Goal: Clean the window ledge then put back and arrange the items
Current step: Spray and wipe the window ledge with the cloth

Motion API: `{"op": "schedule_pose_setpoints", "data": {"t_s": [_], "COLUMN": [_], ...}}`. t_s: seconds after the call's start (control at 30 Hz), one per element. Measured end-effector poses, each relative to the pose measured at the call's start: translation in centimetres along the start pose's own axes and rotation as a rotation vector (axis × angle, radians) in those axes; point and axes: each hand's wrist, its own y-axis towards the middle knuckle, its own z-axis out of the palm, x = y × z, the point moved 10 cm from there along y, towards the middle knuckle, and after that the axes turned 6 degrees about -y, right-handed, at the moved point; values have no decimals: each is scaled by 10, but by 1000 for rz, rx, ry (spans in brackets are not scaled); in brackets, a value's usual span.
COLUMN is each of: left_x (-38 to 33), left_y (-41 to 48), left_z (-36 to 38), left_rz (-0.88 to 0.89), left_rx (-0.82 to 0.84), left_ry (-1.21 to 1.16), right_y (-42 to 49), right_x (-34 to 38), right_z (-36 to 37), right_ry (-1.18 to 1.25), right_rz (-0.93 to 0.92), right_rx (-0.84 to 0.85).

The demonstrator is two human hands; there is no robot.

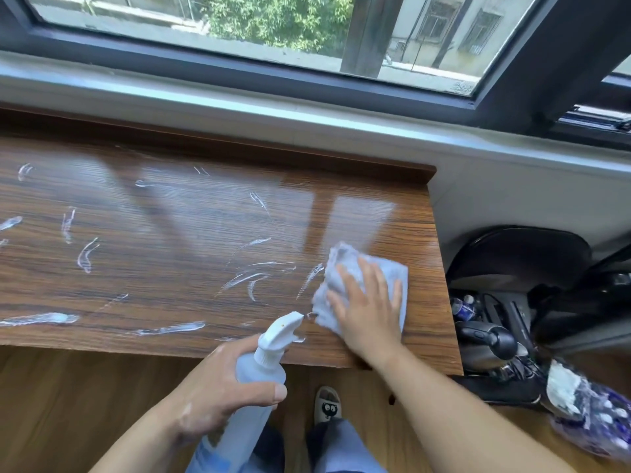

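Two hands: right hand (pixel 368 308) flat, fingers spread, pressing the grey cloth (pixel 343 256) onto the window ledge (pixel 170 227) near its right front corner; left hand (pixel 218 387) grips the spray bottle (pixel 261 368) at the front edge. Cloth looks soft, light, damp: drive by flat palm. Foam streaks (pixel 85 256) lie leftward; kettle (pixel 491 346) and patterned bag (pixel 580 404) sit below the right end

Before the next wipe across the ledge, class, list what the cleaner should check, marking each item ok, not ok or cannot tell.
1. Cloth lies flat on the ledge under the right hand: ok.
2. Spray bottle gripped by the left hand, off the ledge: ok.
3. Foam streaks wiped away: not ok, many lie left of the cloth.
4. Ledge right of the cloth free of foam: ok.
5. Cloth underside clean enough: cannot tell.
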Motion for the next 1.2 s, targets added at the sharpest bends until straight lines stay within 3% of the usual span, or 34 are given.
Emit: {"op": "schedule_pose_setpoints", "data": {"t_s": [0.17, 0.4, 0.53, 0.63, 0.8, 0.9, 1.2], "left_x": [-2, -20, -32, -36, -42, -51, -100], "left_y": [-2, 1, 8, 12, 17, 24, 50], "left_z": [1, 20, 38, 42, 52, 58, 53], "left_rz": [13, 50, 48, 45, 35, 69, 196], "left_rx": [-3, 58, 102, 68, 47, 51, -25], "left_ry": [-1, 47, 89, 118, 108, 82, 36], "right_y": [81, -53, -71, -42, 83, 111, -64], "right_x": [-20, 4, -9, -25, -81, -87, -81], "right_z": [-11, 3, 7, 4, -19, -23, -4], "right_ry": [47, -29, -66, -48, 0, 12, -68], "right_rz": [152, -80, -132, -129, 85, 124, -139], "right_rx": [75, -33, -30, 33, 96, 99, -24]}}
